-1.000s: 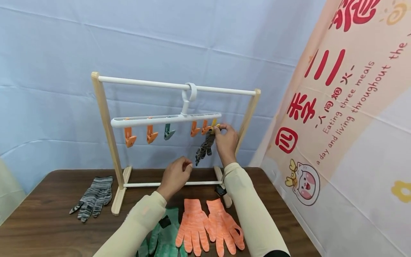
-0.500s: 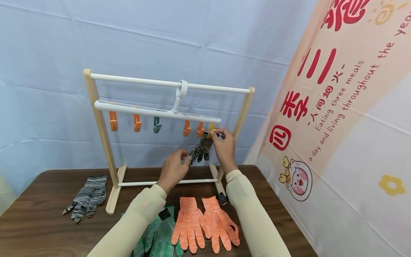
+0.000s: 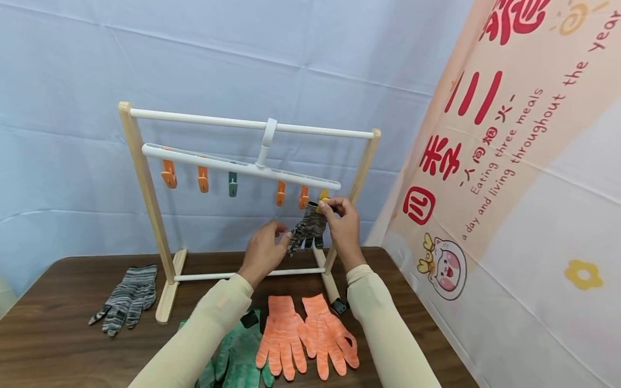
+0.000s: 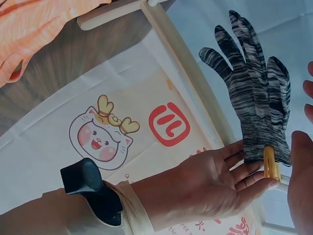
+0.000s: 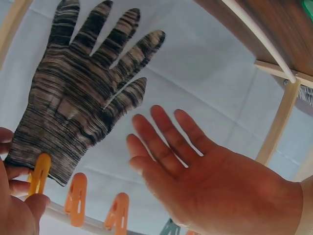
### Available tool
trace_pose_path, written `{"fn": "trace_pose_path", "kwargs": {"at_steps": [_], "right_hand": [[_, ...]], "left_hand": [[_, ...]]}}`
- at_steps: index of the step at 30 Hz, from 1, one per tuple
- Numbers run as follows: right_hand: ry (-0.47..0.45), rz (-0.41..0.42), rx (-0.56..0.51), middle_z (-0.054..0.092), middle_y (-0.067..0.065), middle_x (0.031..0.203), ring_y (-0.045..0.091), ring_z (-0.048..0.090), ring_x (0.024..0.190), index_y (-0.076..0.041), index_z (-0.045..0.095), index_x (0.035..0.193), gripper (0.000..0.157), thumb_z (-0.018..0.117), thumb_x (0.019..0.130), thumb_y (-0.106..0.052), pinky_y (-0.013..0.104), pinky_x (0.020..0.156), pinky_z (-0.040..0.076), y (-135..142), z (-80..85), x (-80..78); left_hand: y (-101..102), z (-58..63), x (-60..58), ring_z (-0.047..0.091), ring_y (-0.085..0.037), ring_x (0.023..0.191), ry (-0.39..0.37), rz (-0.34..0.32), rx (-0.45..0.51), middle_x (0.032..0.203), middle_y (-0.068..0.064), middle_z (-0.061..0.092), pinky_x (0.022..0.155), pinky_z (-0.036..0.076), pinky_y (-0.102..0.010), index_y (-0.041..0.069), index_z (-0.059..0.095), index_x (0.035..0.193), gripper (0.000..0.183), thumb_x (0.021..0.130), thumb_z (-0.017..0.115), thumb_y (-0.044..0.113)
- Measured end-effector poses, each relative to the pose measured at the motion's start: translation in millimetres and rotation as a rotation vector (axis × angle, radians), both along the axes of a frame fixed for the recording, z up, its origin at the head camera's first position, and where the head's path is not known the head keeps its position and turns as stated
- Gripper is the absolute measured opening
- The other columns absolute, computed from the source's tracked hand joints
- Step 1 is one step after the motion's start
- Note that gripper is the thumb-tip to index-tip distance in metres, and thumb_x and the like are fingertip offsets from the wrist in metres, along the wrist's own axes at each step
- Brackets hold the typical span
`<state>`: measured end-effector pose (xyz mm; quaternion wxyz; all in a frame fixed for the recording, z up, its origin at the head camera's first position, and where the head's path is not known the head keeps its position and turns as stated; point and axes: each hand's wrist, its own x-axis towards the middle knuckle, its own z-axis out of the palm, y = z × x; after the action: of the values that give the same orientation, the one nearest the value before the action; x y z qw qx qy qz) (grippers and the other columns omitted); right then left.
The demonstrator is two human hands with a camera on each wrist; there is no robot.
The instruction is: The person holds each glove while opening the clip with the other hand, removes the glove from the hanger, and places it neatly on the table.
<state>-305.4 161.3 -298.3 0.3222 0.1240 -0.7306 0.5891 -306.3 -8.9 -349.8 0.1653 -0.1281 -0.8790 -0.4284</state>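
Observation:
A grey-and-black striped knit glove [image 3: 310, 226] hangs fingers down below the right end of the white hanger [image 3: 208, 163]. A yellow clothespin [image 5: 40, 172] is on its cuff. My right hand [image 3: 345, 229] pinches that clothespin between thumb and fingers, with fingertips behind the cuff in the left wrist view. Beside the glove's fingers is my left hand [image 3: 264, 252], palm toward the glove and fingers loosely extended, holding nothing. In the right wrist view this left hand [image 5: 210, 181] shows apart from the glove.
Orange clothespins [image 3: 203, 179] and a green one [image 3: 233, 184] hang along the hanger. A wooden stand [image 3: 147, 199] carries it. On the table [image 3: 43, 350] lie a second striped glove [image 3: 127, 299], orange gloves [image 3: 283, 334] and green gloves [image 3: 242, 350], partly under my left sleeve.
The hanger has tilted, its right end lower and its left end higher. My left hand has come closer to the striped glove. My right hand stays at the yellow clothespin.

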Motion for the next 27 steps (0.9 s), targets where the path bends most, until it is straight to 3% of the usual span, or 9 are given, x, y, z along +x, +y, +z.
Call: {"fn": "trace_pose_path", "kwargs": {"at_steps": [6, 14, 19, 24, 27], "right_hand": [[0.055, 0.027, -0.004, 0.063, 0.023, 0.094, 0.031, 0.056, 0.092, 0.009, 0.053, 0.107, 0.031, 0.065, 0.085, -0.009, 0.043, 0.077, 0.043, -1.7, 5.2, 11.8], [0.028, 0.029, 0.036, 0.064, 0.021, 0.097, 0.028, 0.058, 0.094, 0.004, 0.055, 0.12, 0.039, 0.065, 0.085, -0.012, 0.028, 0.075, 0.045, -1.4, 2.4, 20.3], [-0.021, 0.026, 0.059, 0.063, 0.017, 0.099, 0.025, 0.058, 0.093, 0.001, 0.058, 0.118, 0.037, 0.065, 0.086, -0.017, 0.02, 0.069, 0.045, -5.0, 5.5, 26.8], [-0.028, 0.094, 0.012, 0.062, 0.018, 0.102, 0.023, 0.058, 0.092, 0.005, 0.056, 0.113, 0.033, 0.063, 0.087, -0.014, 0.025, 0.072, 0.046, -6.7, 9.6, 27.7], [-0.03, 0.149, -0.031, 0.062, 0.02, 0.105, 0.023, 0.059, 0.093, 0.005, 0.055, 0.115, 0.032, 0.061, 0.088, -0.013, 0.034, 0.077, 0.047, -5.2, 10.1, 27.9]], "left_hand": [[10.2, 5.5, 2.3, 0.055, -0.024, 0.102, 0.023, -0.042, 0.014, 0.109, -0.004, 0.06, 0.083, 0.044, -0.041, 0.013, 0.059, 0.113, 0.029, 0.09, 0.056, 0.032], [23.3, 5.7, 0.4, 0.056, -0.019, 0.102, 0.02, -0.083, 0.089, 0.109, 0.002, 0.06, 0.083, 0.045, -0.04, 0.018, 0.059, 0.115, 0.029, 0.091, 0.056, 0.035], [28.6, 8.7, 0.2, 0.058, -0.015, 0.093, 0.041, -0.094, 0.155, 0.103, 0.003, 0.061, 0.075, 0.047, -0.037, 0.019, 0.061, 0.109, 0.025, 0.091, 0.056, 0.035], [32.6, 13.8, 1.3, 0.057, -0.012, 0.08, 0.075, -0.077, 0.204, 0.091, 0.004, 0.063, 0.066, 0.047, -0.033, 0.018, 0.065, 0.103, 0.019, 0.091, 0.057, 0.031], [34.2, 16.2, 2.4, 0.056, -0.011, 0.076, 0.073, -0.075, 0.215, 0.087, 0.005, 0.063, 0.064, 0.046, -0.032, 0.018, 0.065, 0.1, 0.017, 0.09, 0.058, 0.03]]}}
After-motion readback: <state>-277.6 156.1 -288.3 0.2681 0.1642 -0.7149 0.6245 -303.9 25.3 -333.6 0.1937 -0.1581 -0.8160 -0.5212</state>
